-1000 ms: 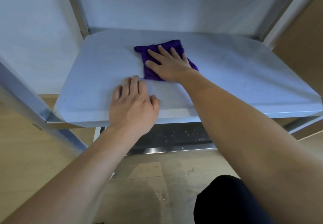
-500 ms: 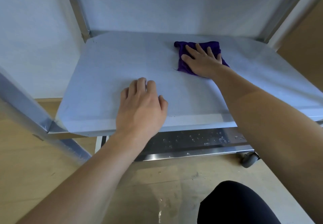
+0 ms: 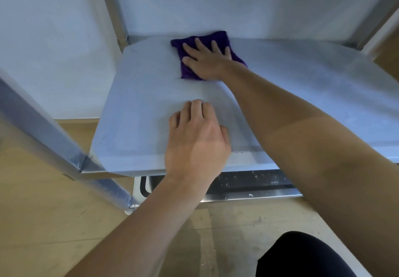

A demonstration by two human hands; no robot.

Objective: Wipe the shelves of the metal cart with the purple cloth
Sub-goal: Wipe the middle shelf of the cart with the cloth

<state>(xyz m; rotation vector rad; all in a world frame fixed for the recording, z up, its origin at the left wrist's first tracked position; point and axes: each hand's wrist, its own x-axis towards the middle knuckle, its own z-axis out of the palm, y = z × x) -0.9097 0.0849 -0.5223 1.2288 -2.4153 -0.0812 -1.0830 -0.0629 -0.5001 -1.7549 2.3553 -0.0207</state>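
Note:
The purple cloth (image 3: 187, 71) lies flat near the back of the metal cart's middle shelf (image 3: 138, 108). My right hand (image 3: 207, 60) presses on it with fingers spread and straight, covering most of the cloth. My left hand (image 3: 196, 140) rests palm down on the shelf near its front edge, fingers slightly bent, holding nothing. The two hands are apart, the left one closer to me.
The cart's metal posts stand at the left front (image 3: 43, 130) and back left (image 3: 112, 9). A lower shelf (image 3: 254, 181) with water droplets shows under the front edge. The wooden floor (image 3: 43, 222) and my dark-clothed knee (image 3: 302, 255) are below. A white wall is behind.
My right hand slid the cloth from the shelf's middle to the right, then back left and toward the rear edge. My left hand stayed on the front of the shelf.

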